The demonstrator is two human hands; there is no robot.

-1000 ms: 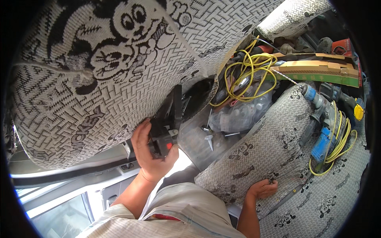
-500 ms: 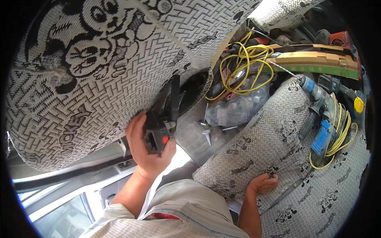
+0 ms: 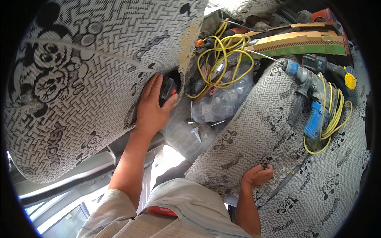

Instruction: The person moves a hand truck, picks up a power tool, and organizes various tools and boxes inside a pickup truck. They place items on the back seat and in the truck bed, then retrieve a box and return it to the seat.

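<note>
My left hand is closed around a black device with a small red part. It holds the device at a dark opening in the side of the patterned seat back, which hides part of it. Over on the right, my right hand rests against the patterned seat cover with its fingers curled in; what is in them, if anything, is hidden. A long, thin grey tool lies on the cloth beside that hand.
A drill with a long bit and coiled yellow cord lies on the right seat. Clear plastic bags, a loose yellow cable and a long cardboard box crowd the far side. A pale pointed piece lies on the floor.
My left hand has moved farther away with the black device, bringing it to the dark opening, where less of it shows. My right hand stays in place on the seat.
</note>
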